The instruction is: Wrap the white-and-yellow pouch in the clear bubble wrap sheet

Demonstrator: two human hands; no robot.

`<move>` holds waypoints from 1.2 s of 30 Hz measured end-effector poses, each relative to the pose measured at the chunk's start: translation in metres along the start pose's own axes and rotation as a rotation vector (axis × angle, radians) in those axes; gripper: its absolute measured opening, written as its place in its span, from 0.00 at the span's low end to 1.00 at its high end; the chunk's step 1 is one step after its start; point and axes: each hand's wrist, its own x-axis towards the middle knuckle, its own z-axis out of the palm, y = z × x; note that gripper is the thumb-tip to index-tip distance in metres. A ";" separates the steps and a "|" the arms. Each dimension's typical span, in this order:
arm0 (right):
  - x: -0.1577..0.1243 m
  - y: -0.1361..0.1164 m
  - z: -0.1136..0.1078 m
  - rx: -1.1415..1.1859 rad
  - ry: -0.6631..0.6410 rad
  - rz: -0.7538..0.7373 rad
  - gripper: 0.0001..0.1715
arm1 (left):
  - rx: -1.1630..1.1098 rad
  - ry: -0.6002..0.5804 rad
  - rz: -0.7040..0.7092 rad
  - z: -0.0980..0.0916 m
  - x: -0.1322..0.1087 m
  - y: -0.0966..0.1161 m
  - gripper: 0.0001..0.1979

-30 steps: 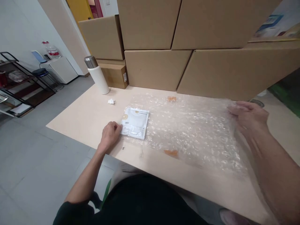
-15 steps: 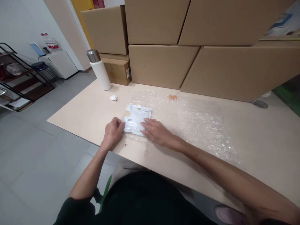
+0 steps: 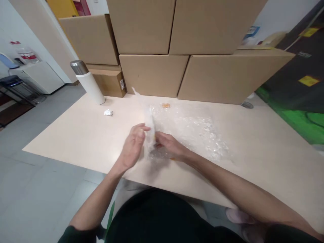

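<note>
A white packet (image 3: pixel 151 130) stands on its edge between my hands, seen nearly side-on and blurred by motion. My right hand (image 3: pixel 172 145) grips its right face; some of those fingertips are hidden. On the other side my left hand (image 3: pixel 133 144) has its fingers stretched apart, close against the packet; whether they touch it I cannot tell. Clear bubble wrap (image 3: pixel 198 130) lies spread to the right, and a piece of it clings around the packet.
A white bottle with a steel cap (image 3: pixel 91 88) and a crumpled white scrap (image 3: pixel 108 112) stand at left. Stacked cardboard boxes (image 3: pixel 153 74) line the table's back edge. An orange piece (image 3: pixel 166 105) lies by the wrap. The table's front edge (image 3: pixel 167 189) is near my body.
The packet has gone from lying flat to standing on edge. My left hand has let go and opened beside it; my right hand has closed on it. The view has turned right.
</note>
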 end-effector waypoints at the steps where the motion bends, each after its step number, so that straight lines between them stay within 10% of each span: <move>1: -0.005 0.001 -0.005 0.123 0.024 0.068 0.17 | 0.059 -0.076 0.043 0.010 0.002 0.004 0.29; 6: -0.038 0.012 -0.039 0.311 0.160 0.236 0.11 | 0.442 -0.314 0.089 0.054 0.010 0.003 0.23; 12: -0.056 0.016 -0.071 -0.460 0.455 -0.102 0.17 | 0.636 -0.374 0.199 0.072 0.012 -0.004 0.18; 15: -0.041 0.018 -0.062 -0.597 0.332 -0.234 0.15 | 0.628 -0.406 0.173 0.068 0.013 -0.008 0.18; 24: -0.027 0.004 -0.046 -0.587 0.141 -0.143 0.28 | -0.169 0.108 -0.332 0.032 0.013 -0.029 0.38; 29: -0.044 0.002 -0.059 -0.215 0.193 0.030 0.25 | -0.338 0.064 -0.094 0.054 0.019 0.005 0.28; 36: -0.085 0.016 -0.087 0.084 0.326 0.053 0.31 | -0.036 -0.402 0.304 0.114 0.042 0.022 0.25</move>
